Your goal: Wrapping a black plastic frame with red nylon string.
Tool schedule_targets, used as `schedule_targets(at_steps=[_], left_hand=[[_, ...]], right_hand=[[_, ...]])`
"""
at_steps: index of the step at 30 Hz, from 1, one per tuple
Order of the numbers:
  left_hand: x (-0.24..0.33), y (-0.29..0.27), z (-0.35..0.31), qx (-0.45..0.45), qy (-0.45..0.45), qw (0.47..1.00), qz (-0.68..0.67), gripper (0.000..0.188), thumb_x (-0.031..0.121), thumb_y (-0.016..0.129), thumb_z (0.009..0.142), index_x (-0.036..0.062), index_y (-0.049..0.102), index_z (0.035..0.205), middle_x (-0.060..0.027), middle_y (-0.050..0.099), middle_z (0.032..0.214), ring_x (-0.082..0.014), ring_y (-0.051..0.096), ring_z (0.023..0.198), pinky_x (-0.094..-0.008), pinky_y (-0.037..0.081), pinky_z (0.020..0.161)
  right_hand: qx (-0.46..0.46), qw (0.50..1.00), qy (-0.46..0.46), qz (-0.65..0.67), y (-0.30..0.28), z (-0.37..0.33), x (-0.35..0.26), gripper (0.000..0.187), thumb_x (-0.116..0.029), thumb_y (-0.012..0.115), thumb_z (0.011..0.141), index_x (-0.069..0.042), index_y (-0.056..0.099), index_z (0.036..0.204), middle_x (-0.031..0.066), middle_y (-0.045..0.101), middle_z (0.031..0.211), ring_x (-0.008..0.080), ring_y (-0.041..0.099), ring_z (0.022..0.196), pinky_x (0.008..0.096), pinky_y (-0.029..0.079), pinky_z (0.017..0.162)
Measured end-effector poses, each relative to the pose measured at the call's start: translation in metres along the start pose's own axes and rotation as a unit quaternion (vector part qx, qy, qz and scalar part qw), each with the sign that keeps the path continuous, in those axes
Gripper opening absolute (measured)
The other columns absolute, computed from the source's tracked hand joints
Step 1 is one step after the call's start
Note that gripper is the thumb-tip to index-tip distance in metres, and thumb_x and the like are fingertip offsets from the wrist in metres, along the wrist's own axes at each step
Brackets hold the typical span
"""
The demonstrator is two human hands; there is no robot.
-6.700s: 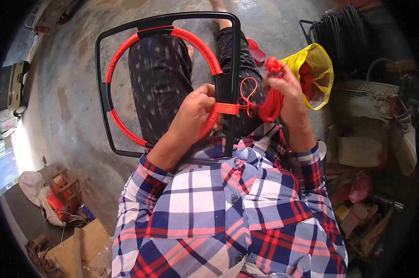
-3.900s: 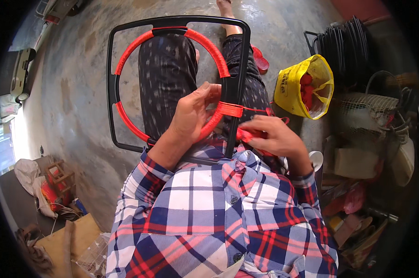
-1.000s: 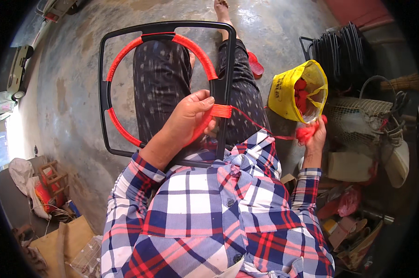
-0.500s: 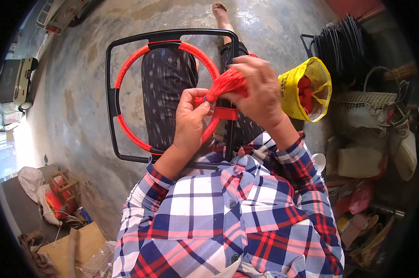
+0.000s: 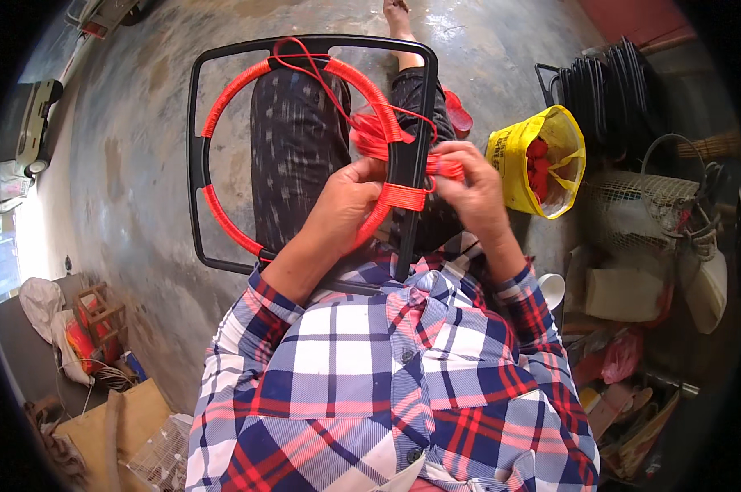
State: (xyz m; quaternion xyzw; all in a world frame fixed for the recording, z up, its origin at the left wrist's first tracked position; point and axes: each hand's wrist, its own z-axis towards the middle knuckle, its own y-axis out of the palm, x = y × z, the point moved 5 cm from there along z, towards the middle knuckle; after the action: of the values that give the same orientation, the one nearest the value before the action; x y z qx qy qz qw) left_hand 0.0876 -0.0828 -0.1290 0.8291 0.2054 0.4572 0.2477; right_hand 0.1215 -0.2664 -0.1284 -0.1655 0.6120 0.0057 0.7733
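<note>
Floor (image 5: 141, 189): bare grey concrete, stained; carries everything in view.
Far left clutter: white bag (image 5: 41, 299) and small wooden stool (image 5: 100, 307) at lower left, well apart from the hands.
Frame (image 5: 196, 164): black metal, rounded-rectangle outline, resting across the person's lap, over dark patterned trousers (image 5: 292, 156).
Ring (image 5: 223, 98): circular hoop inside the frame, wrapped in orange-red cord; touches the frame's upright bar on its right side.
Left hand (image 5: 342, 205): grip closed around the wrapped ring just left of the black upright bar (image 5: 409, 164); fingers curled over the ring.
Binding (image 5: 403, 197): tight band of orange-red cord turns where ring meets upright bar, between the two hands.
Loose cord (image 5: 325, 82): thin strand looping up from the binding to the frame's top edge and back down; a bunched hank (image 5: 370, 135) sits just above the left hand.
Right hand (image 5: 469, 189): grip closed, pinching cord turns just right of the upright bar; fingertips touching the bar.
Shirt (image 5: 387, 385): red, white and blue plaid, fills lower centre.
Yellow bag (image 5: 514, 156): plastic, open-topped, on the floor right of the right hand, near but not touching; red cord bundles (image 5: 538, 164) inside.
Far right: stack of black metal frames (image 5: 600, 82) leaning behind the bag; white cup (image 5: 552, 289) below.
</note>
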Motion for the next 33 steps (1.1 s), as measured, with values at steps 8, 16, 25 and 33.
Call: schedule_targets(at_steps=[8,16,25,33], left_hand=[[0.003,0.003,-0.005,-0.024,-0.042,0.999,0.013,0.025,-0.003,0.049,0.086,-0.0013,0.053,0.110,-0.0102,0.062,0.100,-0.0150,0.064,0.085,-0.0279,0.053,0.074],[0.007,0.001,-0.002,-0.053,-0.012,0.997,-0.054,0.029,0.001,0.052,0.089,-0.0008,0.053,0.118,-0.0087,0.062,0.107,-0.0161,0.062,0.097,-0.0293,0.051,0.086],[0.008,0.001,-0.011,-0.042,0.056,0.991,0.111,0.032,0.000,0.064,0.083,0.0032,0.055,0.114,-0.0064,0.062,0.100,-0.0123,0.062,0.090,-0.0280,0.054,0.078],[0.001,-0.007,-0.005,-0.044,0.051,0.996,0.064,0.017,-0.001,0.065,0.084,0.0055,0.053,0.093,-0.0047,0.062,0.085,-0.0120,0.063,0.071,-0.0264,0.055,0.061]], right_hand=[[-0.009,0.827,-0.031,0.561,-0.114,-0.057,-0.016,0.023,-0.027,0.060,0.068,-0.010,0.047,0.076,0.0030,0.057,0.085,0.0181,0.052,0.087,0.0345,0.041,0.089],[0.209,0.820,0.044,0.530,-0.176,-0.076,0.007,0.024,-0.028,0.060,0.086,-0.007,0.054,0.095,-0.0002,0.045,0.079,0.0133,0.044,0.078,0.0318,0.041,0.076],[-0.079,0.916,0.265,0.292,0.008,-0.028,0.001,0.014,-0.005,0.059,0.088,-0.004,0.054,0.101,0.0046,0.062,0.084,0.0119,0.060,0.065,0.0264,0.049,0.061],[0.079,0.866,0.234,0.435,-0.035,-0.040,-0.025,0.019,0.004,0.052,0.077,-0.004,0.052,0.094,-0.0004,0.043,0.061,0.0074,0.036,0.045,0.0222,0.031,0.043]])
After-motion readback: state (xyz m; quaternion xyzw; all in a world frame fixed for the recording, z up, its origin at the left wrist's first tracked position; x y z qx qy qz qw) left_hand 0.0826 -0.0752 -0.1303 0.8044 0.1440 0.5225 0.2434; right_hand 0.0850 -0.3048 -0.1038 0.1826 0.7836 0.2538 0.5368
